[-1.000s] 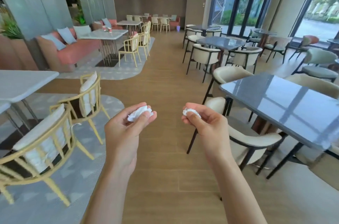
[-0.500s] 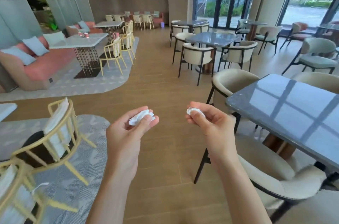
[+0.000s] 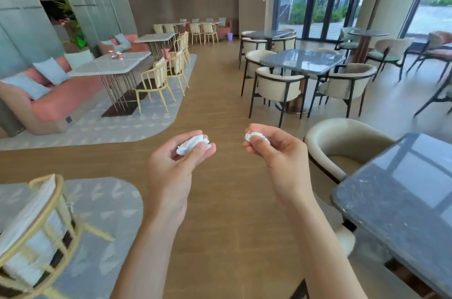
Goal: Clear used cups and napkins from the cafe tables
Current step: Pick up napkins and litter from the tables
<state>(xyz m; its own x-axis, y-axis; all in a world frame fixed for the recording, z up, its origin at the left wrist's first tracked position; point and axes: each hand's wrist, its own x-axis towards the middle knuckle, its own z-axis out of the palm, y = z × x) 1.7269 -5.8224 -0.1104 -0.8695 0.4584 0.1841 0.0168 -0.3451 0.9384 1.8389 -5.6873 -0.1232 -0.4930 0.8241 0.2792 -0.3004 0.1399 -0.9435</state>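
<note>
Napkins come first: one crumpled white napkin (image 3: 193,144) sits in the left hand (image 3: 171,171), pinched between thumb and curled fingers, and a second, smaller wad (image 3: 255,136) is pinched the same way at the fingertips of the right hand (image 3: 281,159). Both hands are raised in front of the body, a little apart, over bare wooden floor (image 3: 220,237). Neither wad touches any surface. Each is balled tight, probably so it stays together while carried, and the fingertip hold suits something light and used that one would rather not press into the palm.

Just to the right of the right hand stands a cream armchair (image 3: 342,142), and beyond it, lower right, the corner of a dark stone table (image 3: 391,200); no cups or napkins show on the part in view. Below and left of the left hand is a yellow wire chair (image 3: 44,220) on a grey rug (image 3: 110,200).

Ahead and well apart from the hands, up to the left, a white table (image 3: 110,65) beside a pink sofa (image 3: 61,100) carries a couple of small items (image 3: 115,54), possibly cups, too distant to tell. Straight ahead to the right is another dark table (image 3: 303,61) ringed by cream chairs. A small lilac bin (image 3: 230,36) stands far down the aisle, near the back wall.

As a judgement, the napkins are collected and in transit, likely bound for disposal, and the far white table may need clearing after that.
</note>
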